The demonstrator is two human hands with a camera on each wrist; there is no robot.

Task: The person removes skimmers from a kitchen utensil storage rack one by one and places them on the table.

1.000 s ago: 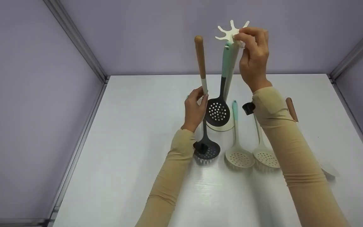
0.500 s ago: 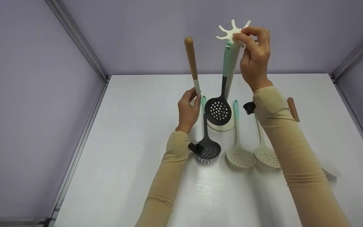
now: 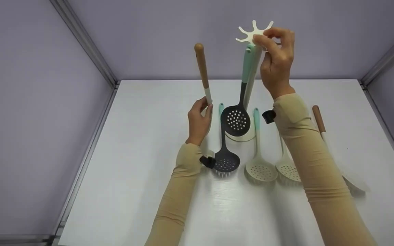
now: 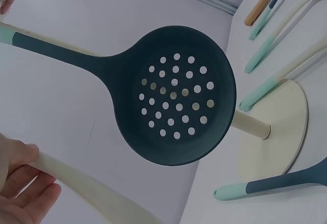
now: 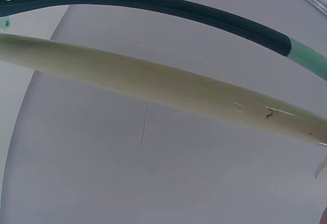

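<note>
My left hand point(image 3: 205, 106) grips the cream shaft of an upright wood-handled utensil point(image 3: 201, 63), just left of the cream rack. In the left wrist view the left hand's fingers point(image 4: 23, 196) curl round that cream shaft point(image 4: 87, 189). My right hand point(image 3: 264, 38) pinches the rack's star-shaped top point(image 3: 252, 32). A dark perforated skimmer point(image 3: 236, 119) with a mint handle hangs from the rack, above the round base point(image 3: 242, 138). The skimmer head point(image 4: 173, 96) fills the left wrist view; the right wrist view shows only the rack pole point(image 5: 153, 81) and skimmer handle point(image 5: 179, 8).
On the white table point(image 3: 142, 143) lie a dark skimmer point(image 3: 226, 160), two cream skimmers point(image 3: 260, 171) point(image 3: 287, 170), and a wood-handled utensil point(image 3: 320, 120) at the right. Lilac walls with metal corner rails close in the back and both sides.
My left hand has carried the wood-handled utensil to the left and slightly down, away from the rack. The right hand stays on the rack's top.
</note>
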